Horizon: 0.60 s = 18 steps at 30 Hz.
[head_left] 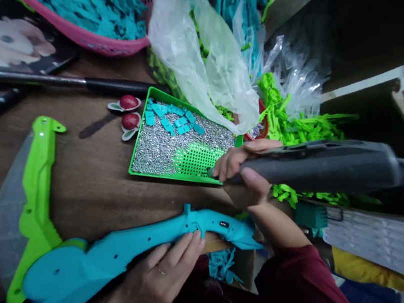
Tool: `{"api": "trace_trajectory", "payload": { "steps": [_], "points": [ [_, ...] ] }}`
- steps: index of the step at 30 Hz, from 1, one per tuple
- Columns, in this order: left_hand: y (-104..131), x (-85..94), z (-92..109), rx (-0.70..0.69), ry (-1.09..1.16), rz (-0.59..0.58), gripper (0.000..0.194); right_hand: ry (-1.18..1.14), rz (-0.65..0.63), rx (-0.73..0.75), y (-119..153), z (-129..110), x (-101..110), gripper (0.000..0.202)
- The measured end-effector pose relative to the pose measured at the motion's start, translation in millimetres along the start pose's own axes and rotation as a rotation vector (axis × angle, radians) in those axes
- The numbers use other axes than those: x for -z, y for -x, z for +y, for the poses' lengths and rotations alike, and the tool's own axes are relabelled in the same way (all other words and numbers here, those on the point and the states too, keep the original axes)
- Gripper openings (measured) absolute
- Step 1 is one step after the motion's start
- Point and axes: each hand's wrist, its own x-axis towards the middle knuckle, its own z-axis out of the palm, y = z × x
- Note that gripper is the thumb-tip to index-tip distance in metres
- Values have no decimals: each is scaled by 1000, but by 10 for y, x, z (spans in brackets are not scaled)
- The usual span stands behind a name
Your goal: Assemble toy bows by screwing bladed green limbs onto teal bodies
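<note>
A long turquoise plastic toy body (pixel 125 249) with a trigger-like tab lies along the table's near edge. Its left end joins a lime-green arm (pixel 37 196) that carries a clear plastic blade (pixel 9 210). My left hand (pixel 163 274), a ring on one finger, lies over the turquoise body near the tab, fingertips pressed on it; the thumb is hidden. In my right hand (pixel 245 170) is a dark electric screwdriver (pixel 318 167), its tip pointing left over the near corner of a green tray (pixel 179 177). Silver screws (pixel 152 151) and small turquoise pieces (pixel 182 124) lie in that tray.
Behind the tray stand a pink basket (pixel 102 45) of turquoise parts and a translucent plastic bag (pixel 194 46). Lime-green parts (pixel 297 127) heap up on the right. Two red-domed pieces (pixel 128 101) sit left of the tray, near a black-and-metal rod (pixel 62 81).
</note>
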Motion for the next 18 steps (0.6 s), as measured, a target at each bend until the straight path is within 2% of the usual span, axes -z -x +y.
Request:
{"api": "trace_trajectory", "payload": {
  "steps": [1,7,11,13,15,18],
  "points": [
    [-5,-1,-5,-2,3,2,36,-29,44,30,-15,55,-31,28],
    [-3,-4,18,32,15,-11,38,-50,-46,-19,46,170,-64,27],
    [-7,20,24,97,47,-56,42,-103,-42,-5,10,182,-59,28],
    [-12,39,14,87,44,-56,41,-122,-29,-19,-13,50,-29,29],
    [-15,57,8,62,40,-59,39,-65,-4,-86,29,-223,39,29],
    [-8,73,16,62,57,-65,36,27,-21,-219,310,-718,169,33]
  ]
}}
